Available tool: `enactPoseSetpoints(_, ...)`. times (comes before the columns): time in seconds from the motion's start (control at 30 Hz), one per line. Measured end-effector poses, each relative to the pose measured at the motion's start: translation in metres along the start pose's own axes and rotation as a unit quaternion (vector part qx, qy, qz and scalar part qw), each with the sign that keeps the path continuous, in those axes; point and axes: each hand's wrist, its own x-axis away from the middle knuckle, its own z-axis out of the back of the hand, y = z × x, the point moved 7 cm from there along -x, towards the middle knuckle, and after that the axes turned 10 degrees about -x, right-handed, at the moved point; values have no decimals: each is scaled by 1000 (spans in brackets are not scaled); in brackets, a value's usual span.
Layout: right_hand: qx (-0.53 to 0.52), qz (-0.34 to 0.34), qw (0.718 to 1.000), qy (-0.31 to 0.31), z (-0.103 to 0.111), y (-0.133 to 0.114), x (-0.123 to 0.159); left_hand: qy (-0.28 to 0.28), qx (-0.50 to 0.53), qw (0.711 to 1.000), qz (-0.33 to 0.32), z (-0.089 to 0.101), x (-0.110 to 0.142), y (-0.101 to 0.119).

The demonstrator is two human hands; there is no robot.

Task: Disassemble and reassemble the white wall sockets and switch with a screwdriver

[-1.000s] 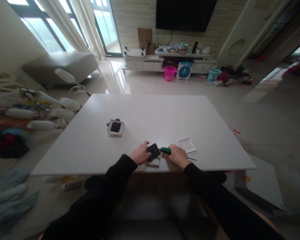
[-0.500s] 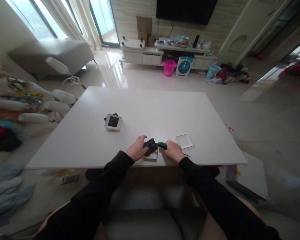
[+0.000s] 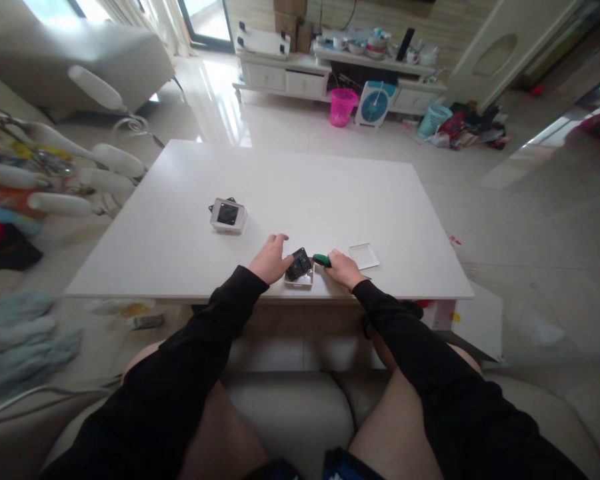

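Observation:
My right hand (image 3: 344,268) is closed around a green-handled screwdriver (image 3: 322,260), with the green end pointing left at a small white box (image 3: 300,283). A black square plate with raised parts (image 3: 299,264) sits askew on that box, near the table's front edge. My left hand (image 3: 270,259) is beside the plate, its fingers apart and its thumb at the plate's left edge. Right of my right hand lies a shallow white square lid (image 3: 364,256). A thin dark rod shows just behind the right hand; whether it belongs to the screwdriver, I cannot tell.
Farther left on the white table (image 3: 300,187) stands another white box (image 3: 229,217) with black parts. A lamp with several white shades (image 3: 115,160) is beyond the table's left edge. Past the far edge are a pink basket (image 3: 343,109) and a blue fan (image 3: 375,105) on the floor.
My view has tilted down, so everything on the table sits higher. The left thumb has slid off the black plate's face to its edge. My right hand keeps its grip on the screwdriver.

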Motion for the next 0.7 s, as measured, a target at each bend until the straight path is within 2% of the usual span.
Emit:
enactPoseSetpoints(0.13,-48,31,997,42,13,-6,-1,37,23,999,8,15,2,11)
enactPoseSetpoints(0.23,-129,117,983,62,21,-25,4,38,33,999,-14,22,0,19)
enactPoseSetpoints(0.33,-181,188,965,20,15,-45,14,51,50,997,-36,30,-1,23)
enactPoseSetpoints(0.4,-188,207,960,-6,8,-54,21,56,53,996,-44,34,-1,24)
enactPoseSetpoints(0.47,-182,202,962,-7,4,-56,28,54,51,996,-46,36,0,25)
enactPoseSetpoints(0.53,-176,184,967,21,7,-52,33,54,47,996,-48,38,1,26)
enactPoseSetpoints(0.7,-182,119,968,130,38,-34,54,67,49,993,-86,45,9,36)
